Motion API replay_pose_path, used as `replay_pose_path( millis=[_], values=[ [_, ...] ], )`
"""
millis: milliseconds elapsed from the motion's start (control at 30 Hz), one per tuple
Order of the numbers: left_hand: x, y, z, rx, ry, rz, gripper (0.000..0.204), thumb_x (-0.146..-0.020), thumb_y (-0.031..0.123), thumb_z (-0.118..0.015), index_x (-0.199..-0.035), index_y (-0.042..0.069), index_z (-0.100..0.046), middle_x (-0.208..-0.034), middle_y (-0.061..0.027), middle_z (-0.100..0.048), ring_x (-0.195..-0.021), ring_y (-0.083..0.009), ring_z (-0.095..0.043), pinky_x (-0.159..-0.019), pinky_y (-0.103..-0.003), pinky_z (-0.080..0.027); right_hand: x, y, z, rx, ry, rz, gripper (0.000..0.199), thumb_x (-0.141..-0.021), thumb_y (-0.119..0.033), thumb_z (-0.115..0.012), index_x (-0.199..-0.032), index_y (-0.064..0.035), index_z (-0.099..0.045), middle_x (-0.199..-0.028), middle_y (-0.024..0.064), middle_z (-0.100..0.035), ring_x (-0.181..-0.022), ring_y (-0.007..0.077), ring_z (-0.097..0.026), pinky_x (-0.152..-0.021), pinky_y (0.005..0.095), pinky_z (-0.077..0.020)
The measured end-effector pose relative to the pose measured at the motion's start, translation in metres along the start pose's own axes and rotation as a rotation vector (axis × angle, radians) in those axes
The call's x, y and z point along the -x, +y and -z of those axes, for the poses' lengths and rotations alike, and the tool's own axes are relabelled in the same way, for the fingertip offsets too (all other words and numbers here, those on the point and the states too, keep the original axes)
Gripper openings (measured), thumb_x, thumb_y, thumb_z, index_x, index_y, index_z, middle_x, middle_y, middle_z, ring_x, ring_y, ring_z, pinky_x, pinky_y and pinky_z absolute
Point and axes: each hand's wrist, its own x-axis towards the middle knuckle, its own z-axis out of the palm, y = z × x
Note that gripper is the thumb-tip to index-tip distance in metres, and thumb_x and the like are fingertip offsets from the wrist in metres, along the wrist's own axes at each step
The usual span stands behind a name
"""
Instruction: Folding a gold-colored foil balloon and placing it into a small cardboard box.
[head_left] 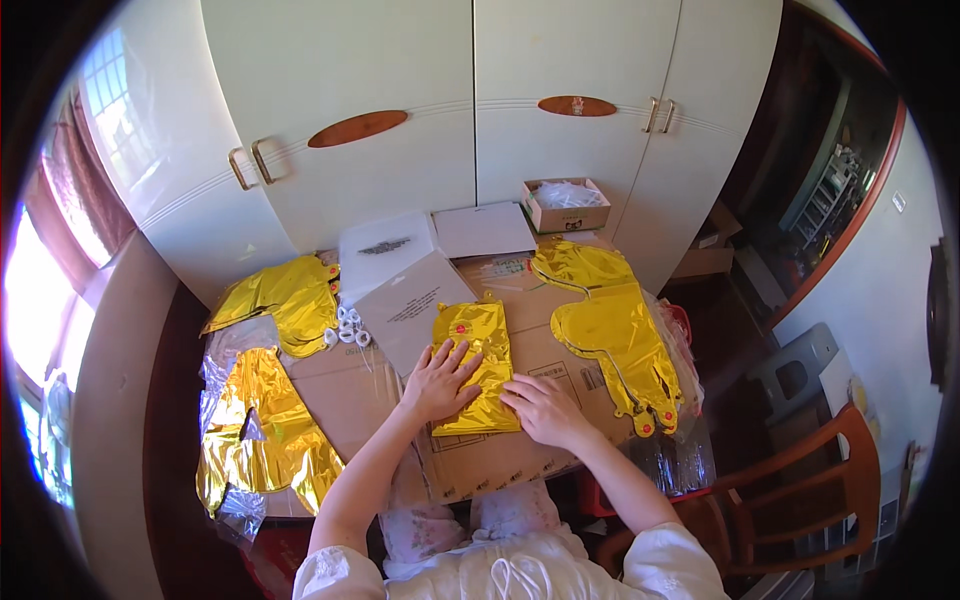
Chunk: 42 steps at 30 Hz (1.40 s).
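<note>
White cupboard doors (400, 120) behind; flattened cardboard (520, 455) as work surface. Left hand (438, 383) and right hand (545, 408) flat and spread, palms down on folded gold foil balloon (480, 345) at centre, nothing gripped. Further gold foil balloons at right (612, 335) and left (262, 420), paper sheets (410, 305), small open box (566, 205) beyond.

A room in a home: white wardrobe doors (470, 110) with brass handles, a curtained window (60, 230), a wooden chair (800, 490).
</note>
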Motion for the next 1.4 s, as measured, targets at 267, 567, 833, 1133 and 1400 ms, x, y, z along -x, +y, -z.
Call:
replay_pose_path(
  millis=[267, 567, 833, 1133, 1400],
  values=[
    [0.001, 0.001, -0.005, -0.009, 0.001, 0.007, 0.057, -0.097, 0.049, -0.04, -0.149, 0.025, -0.039, -0.154, -0.0105, -0.037, -0.143, -0.0317, -0.032, -0.116, -0.054, -0.024, -0.049, 0.048, 0.003, -0.025, -0.1, 0.535, 0.038, -0.084, -0.01, -0.057, -0.122, -0.0089, -0.064, -0.125, 0.0033, -0.065, -0.118, 0.0204, -0.061, -0.103, 0.0362, -0.0466],
    [0.0, 0.0, 0.0, 0.002, -0.02, 0.012, 0.054, -0.098, 0.041, -0.039, -0.149, 0.025, -0.04, -0.154, -0.0098, -0.039, -0.143, -0.0309, -0.033, -0.116, -0.052, -0.022, -0.063, 0.077, -0.023, 0.083, -0.043, 0.727, 0.032, -0.087, -0.014, -0.056, -0.116, -0.0089, -0.067, -0.119, 0.0048, -0.068, -0.111, 0.0195, -0.065, -0.098, 0.0338, -0.0517],
    [0.019, -0.041, 0.006, 0.651, -0.156, -0.028, 0.051, -0.105, 0.037, -0.026, -0.145, 0.013, -0.046, -0.148, -0.011, -0.047, -0.144, -0.0296, -0.032, -0.119, -0.05, -0.016, -0.036, 0.054, -0.02, -0.407, -0.191, 0.171, 0.035, -0.083, -0.005, -0.065, -0.117, -0.0121, -0.066, -0.118, 0.0065, -0.069, -0.108, 0.0242, -0.067, -0.095, 0.0372, -0.0531],
    [0.078, -0.026, 0.021, 0.372, 0.011, -0.278, 0.055, -0.08, 0.054, -0.072, -0.103, 0.004, -0.069, -0.121, -0.0151, -0.064, -0.133, -0.0372, -0.046, -0.115, -0.053, -0.026, -0.01, 0.042, -0.016, -0.656, -0.177, -0.248, 0.027, -0.094, -0.011, -0.054, -0.12, -0.0098, -0.062, -0.107, 0.0157, -0.07, -0.096, 0.0313, -0.068, -0.084, 0.0388, -0.052],
    [0.074, 0.004, -0.007, 0.673, 0.231, 0.414, 0.028, -0.09, 0.033, -0.064, -0.085, 0.006, -0.071, -0.088, -0.009, -0.068, -0.104, -0.0318, -0.058, -0.091, -0.045, -0.04, -0.032, 0.02, -0.014, -0.99, -0.082, -0.561, 0.024, -0.1, -0.021, -0.056, -0.108, 0.0011, -0.061, -0.098, 0.0031, -0.068, -0.087, 0.0108, -0.06, -0.08, 0.0305, -0.0484]
  ],
)
